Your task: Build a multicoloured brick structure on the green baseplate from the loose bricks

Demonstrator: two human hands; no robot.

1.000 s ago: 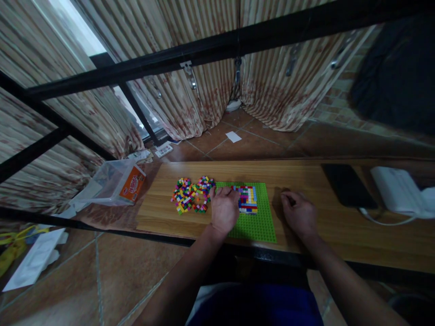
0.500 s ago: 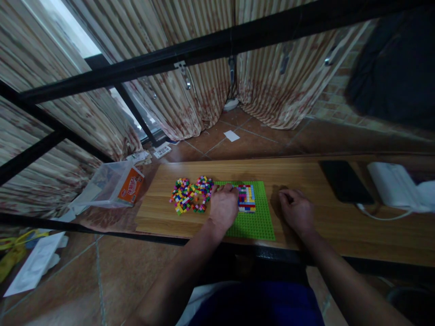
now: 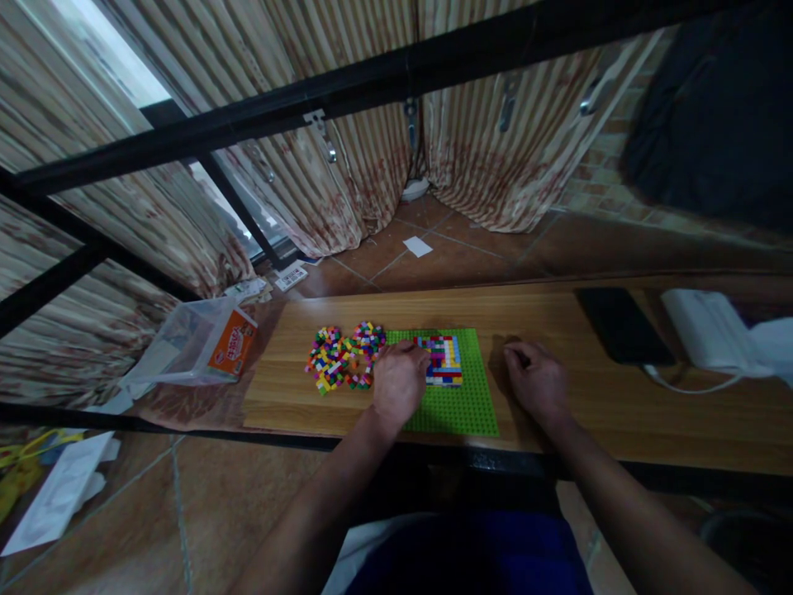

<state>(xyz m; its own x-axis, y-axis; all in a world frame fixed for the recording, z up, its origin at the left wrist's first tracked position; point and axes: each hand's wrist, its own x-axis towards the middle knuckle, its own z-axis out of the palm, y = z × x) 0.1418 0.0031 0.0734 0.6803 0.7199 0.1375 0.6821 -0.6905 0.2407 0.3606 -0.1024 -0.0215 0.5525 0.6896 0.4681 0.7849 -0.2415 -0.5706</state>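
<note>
My left hand (image 3: 400, 380) is over the left part of a green baseplate (image 3: 458, 417), its fingers bent and pinched at the left side of a patch of bricks. What the fingertips hold, if anything, is hidden. The patch of colourful building bricks (image 3: 449, 364) shows rows of red, blue, white, yellow and purple, partly covered by the fingers. Just left of this hand lies a loose pile of small bricks (image 3: 331, 355) in many colours. To the right of the baseplate, my right hand (image 3: 538, 380) rests on the wooden tabletop with its fingers curled in.
A black phone (image 3: 623, 326) with a white cable lies on the tabletop (image 3: 545, 306) at right, beside a white box-shaped device (image 3: 706, 326). Left of the table stands a clear plastic box (image 3: 201, 343) with an orange label. A black metal bar (image 3: 372, 78) crosses before the curtains.
My left hand has drawn back slightly to the left, uncovering more of the brick patch's upper left. The right hand stays in place. The whole view has shifted a little.
</note>
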